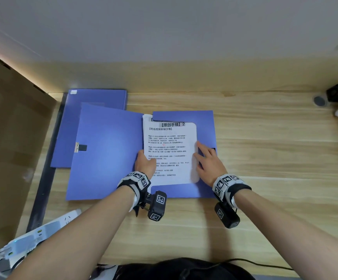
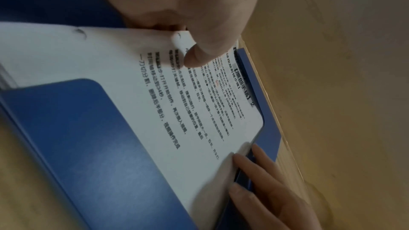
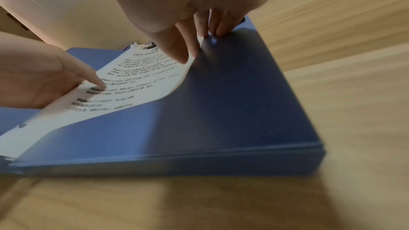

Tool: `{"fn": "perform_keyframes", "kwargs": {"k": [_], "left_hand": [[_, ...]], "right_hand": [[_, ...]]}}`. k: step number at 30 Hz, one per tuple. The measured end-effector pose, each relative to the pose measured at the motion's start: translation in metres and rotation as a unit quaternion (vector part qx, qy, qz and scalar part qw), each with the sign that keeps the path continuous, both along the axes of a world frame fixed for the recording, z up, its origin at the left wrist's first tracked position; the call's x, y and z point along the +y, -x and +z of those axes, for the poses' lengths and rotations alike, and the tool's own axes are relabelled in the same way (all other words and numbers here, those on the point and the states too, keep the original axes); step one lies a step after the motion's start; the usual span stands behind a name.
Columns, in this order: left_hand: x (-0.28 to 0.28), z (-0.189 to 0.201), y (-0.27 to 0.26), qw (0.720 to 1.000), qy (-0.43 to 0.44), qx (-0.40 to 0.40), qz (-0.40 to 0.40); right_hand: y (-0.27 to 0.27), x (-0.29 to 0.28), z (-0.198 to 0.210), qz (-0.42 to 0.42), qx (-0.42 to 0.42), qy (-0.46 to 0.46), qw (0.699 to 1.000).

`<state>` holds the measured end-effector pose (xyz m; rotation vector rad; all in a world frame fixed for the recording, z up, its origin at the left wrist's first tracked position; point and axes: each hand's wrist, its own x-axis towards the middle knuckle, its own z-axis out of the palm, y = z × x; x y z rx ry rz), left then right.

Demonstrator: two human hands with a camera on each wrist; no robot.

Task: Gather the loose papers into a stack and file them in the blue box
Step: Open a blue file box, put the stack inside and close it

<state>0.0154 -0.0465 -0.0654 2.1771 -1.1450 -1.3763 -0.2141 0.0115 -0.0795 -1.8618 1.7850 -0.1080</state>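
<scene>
In the head view the left hand pinches the papers at frame centre inside the open blue box, while the right hand presses spread fingers on their right edge; the left wrist view shows the thumb atop the sheets, and the right wrist view shows fingertips at the paper's curled edge.
</scene>
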Motion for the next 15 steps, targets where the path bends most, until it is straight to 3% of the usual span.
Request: {"fn": "perform_keyframes", "kwargs": {"k": [5,11,15], "left_hand": [[0.008,-0.005,0.02,1.0,-0.008,0.009,-0.014],[0.005,-0.008,0.023,1.0,-0.006,0.009,-0.006],[0.005,-0.011,0.024,0.998,-0.004,0.006,-0.068]], "right_hand": [[0.005,0.002,0.004,-0.003,-0.065,-0.031,0.997],[0.006,0.003,0.011,0.079,0.013,-0.071,0.994],[0.006,0.008,0.007,-0.003,-0.103,-0.017,0.995]]}}
